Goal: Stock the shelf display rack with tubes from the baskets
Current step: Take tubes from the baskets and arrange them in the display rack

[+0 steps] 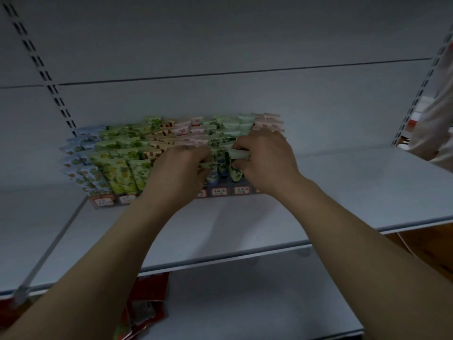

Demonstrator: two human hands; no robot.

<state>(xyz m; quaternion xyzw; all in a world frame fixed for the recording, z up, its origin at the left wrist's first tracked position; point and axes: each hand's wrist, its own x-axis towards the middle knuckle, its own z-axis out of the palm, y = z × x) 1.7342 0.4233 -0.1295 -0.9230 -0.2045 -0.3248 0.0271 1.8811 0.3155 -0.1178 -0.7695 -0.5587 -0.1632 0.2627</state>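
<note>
A display rack (220,191) with red-and-white labels along its front stands on a white shelf (343,192). It holds rows of upright tubes: blue ones (83,173) at the left, then green ones (122,168), orange, pink and pale green ones further right. My left hand (176,173) grips the flat end of a tube in the front middle of the rack. My right hand (264,158) pinches the flat end of a green patterned tube (235,173) standing in a front row. Both hands cover several tubes beneath them.
The white shelf runs wide to the right of the rack. A slotted upright (41,69) rises at the back left and another at the right edge. A red packet (147,303) lies on the lower shelf. Another person's light sleeve (434,128) shows at the far right.
</note>
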